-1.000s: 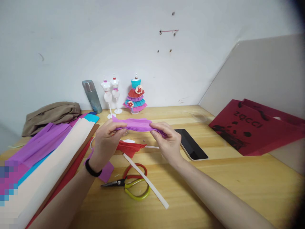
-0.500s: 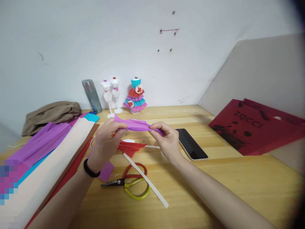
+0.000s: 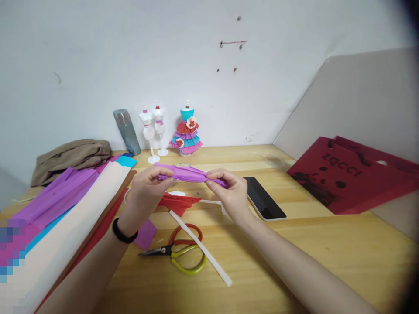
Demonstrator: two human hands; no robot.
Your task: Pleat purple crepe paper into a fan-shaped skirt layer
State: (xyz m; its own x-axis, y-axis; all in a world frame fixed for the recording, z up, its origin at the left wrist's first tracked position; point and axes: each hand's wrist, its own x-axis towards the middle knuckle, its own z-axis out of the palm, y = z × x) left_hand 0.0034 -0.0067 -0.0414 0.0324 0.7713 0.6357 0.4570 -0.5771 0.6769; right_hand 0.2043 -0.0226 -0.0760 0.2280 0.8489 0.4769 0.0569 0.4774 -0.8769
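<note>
Stretched between my two hands above the table is a folded strip of purple crepe paper (image 3: 190, 173). My left hand (image 3: 149, 189) pinches its left end between thumb and fingers; a black band circles that wrist. At the other end, my right hand (image 3: 231, 189) pinches the folds. Below the strip lies a piece of pleated red crepe paper (image 3: 181, 203). Scissors (image 3: 166, 250) with one red and one yellow handle loop lie nearer to me, crossed by a narrow white strip (image 3: 209, 257). A purple scrap (image 3: 146, 234) sits beside my left wrist.
Colored paper sheets (image 3: 85, 209) and a brown cloth (image 3: 72, 157) lie at left. Against the wall stand a flask (image 3: 127, 132), two bare white mannequins (image 3: 149, 133) and one mannequin in a ruffled paper dress (image 3: 186, 135). At right are a phone (image 3: 266, 198) and a red bag (image 3: 350, 179).
The left end of the purple paper has come down and lies flatter. My left hand has shifted slightly, while both pinches still hold.
</note>
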